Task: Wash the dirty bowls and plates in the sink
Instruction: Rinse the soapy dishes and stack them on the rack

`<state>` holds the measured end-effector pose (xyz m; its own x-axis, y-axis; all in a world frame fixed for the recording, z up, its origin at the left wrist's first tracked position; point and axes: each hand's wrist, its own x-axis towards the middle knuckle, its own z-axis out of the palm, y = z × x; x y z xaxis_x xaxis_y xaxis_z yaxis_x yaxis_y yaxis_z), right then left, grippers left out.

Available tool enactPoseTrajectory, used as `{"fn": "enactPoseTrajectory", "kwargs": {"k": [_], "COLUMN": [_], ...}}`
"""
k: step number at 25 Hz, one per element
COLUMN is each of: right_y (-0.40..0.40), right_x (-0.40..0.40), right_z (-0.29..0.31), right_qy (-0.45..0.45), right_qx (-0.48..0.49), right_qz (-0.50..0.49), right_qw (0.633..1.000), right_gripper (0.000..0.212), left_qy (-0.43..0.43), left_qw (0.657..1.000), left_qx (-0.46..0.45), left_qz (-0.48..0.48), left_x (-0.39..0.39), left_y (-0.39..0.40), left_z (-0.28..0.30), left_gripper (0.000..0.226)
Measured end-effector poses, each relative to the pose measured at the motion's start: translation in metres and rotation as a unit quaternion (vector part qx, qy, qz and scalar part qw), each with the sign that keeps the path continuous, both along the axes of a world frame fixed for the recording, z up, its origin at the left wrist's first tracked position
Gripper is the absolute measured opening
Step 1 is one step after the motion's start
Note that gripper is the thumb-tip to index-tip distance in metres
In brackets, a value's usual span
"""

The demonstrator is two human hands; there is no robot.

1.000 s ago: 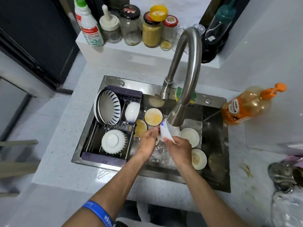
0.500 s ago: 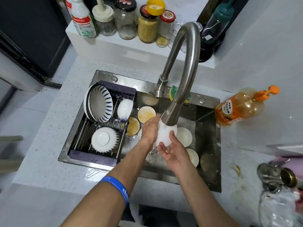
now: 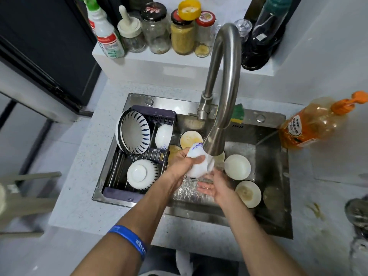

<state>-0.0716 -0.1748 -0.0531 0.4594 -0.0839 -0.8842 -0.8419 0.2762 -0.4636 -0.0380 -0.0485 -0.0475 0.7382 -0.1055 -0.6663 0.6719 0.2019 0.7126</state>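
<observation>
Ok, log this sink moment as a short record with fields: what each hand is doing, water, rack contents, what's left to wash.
left hand: grip around a small white bowl, held under the faucet
right hand: open, palm up below the bowl, holding nothing
water: running over the bowl and splashing in the sink
drying rack: a large striped bowl on edge, a small white bowl on edge, one bowl upside down
left to wash: several soiled bowls in the basin, one with yellowish residue
dish soap bottle: on the counter, right of the sink
</observation>
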Motion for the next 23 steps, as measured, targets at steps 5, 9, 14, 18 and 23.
{"fn": "enactPoseTrajectory", "kwargs": {"k": [5,9,14,18,23], "right_y": [-0.045,-0.051,-0.04,-0.028,-0.017], "right_x": [-0.014,-0.004,-0.024,-0.026,-0.036], "right_z": [-0.007,-0.005,-0.004,-0.003,0.0], "right_qy": [-0.402,-0.447,-0.462,-0.392,-0.366], "right_qx": [-0.267,-0.33,-0.471,-0.49,-0.491], "right_qz": [0.329,0.456,0.454,0.457,0.462], "right_qw": [0.812,0.695,0.599,0.631,0.642], "right_gripper": [0.046,0.015,0.021,0.018,0.019], "left_qy": [-0.219,-0.349,-0.162,-0.051,-0.043], "left_qw": [0.868,0.626,0.931,0.97,0.973], "left_qx": [0.285,0.559,0.302,0.236,0.224], "left_qz": [-0.342,-0.417,-0.124,-0.019,-0.028], "left_x": [-0.008,-0.017,-0.03,-0.036,-0.044], "left_y": [0.002,0.017,0.022,0.027,0.026], "left_z": [-0.007,0.0,-0.002,0.002,0.005], "left_gripper": [0.029,0.025,0.047,0.029,0.022]}}
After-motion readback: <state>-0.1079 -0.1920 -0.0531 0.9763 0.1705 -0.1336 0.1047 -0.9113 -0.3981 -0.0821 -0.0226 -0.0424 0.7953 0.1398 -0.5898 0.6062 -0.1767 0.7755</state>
